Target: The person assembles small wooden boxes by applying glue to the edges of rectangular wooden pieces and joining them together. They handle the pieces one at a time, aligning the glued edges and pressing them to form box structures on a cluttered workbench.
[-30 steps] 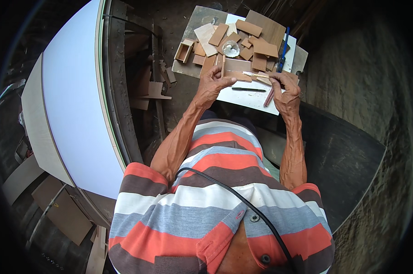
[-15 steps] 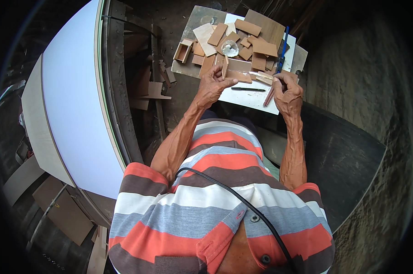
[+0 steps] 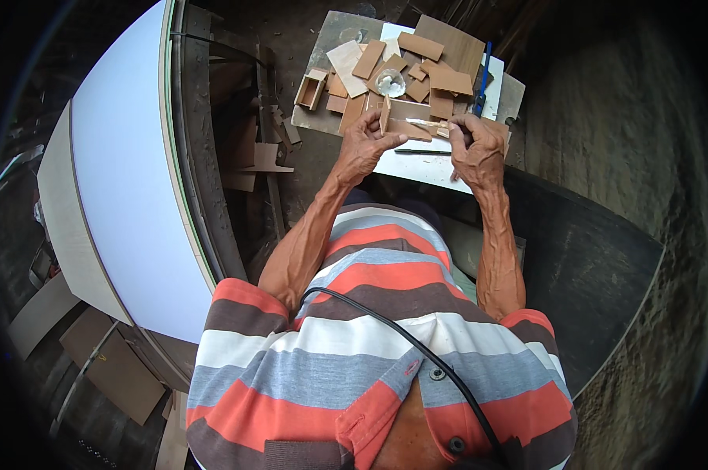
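Note:
Between the thumb and fingers of my left hand (image 3: 362,149) is a small brown wooden board (image 3: 385,115), held on edge. A second flat brown board (image 3: 408,130) extends to the right from its foot; whether the two are joined, I cannot tell. My right hand (image 3: 479,150) pinches a thin stick (image 3: 428,123) with a whitish tip, pointing left over the flat board. Beyond the hands sits a clear cup (image 3: 391,83) with white paste in it. A black pen (image 3: 421,152) lies on the white sheet (image 3: 405,165), partly covered by my right hand.
Several cut wooden pieces (image 3: 450,80) are piled on the work board (image 3: 334,35). A small open wooden box (image 3: 311,89) stands at its left, a blue tool (image 3: 484,78) at its right. A large white panel (image 3: 131,172) rises on my left; a dark board (image 3: 581,258) lies right.
My right hand has moved left, bringing the stick's whitish tip closer to the boards at my left hand. My left hand stays nearly in place.

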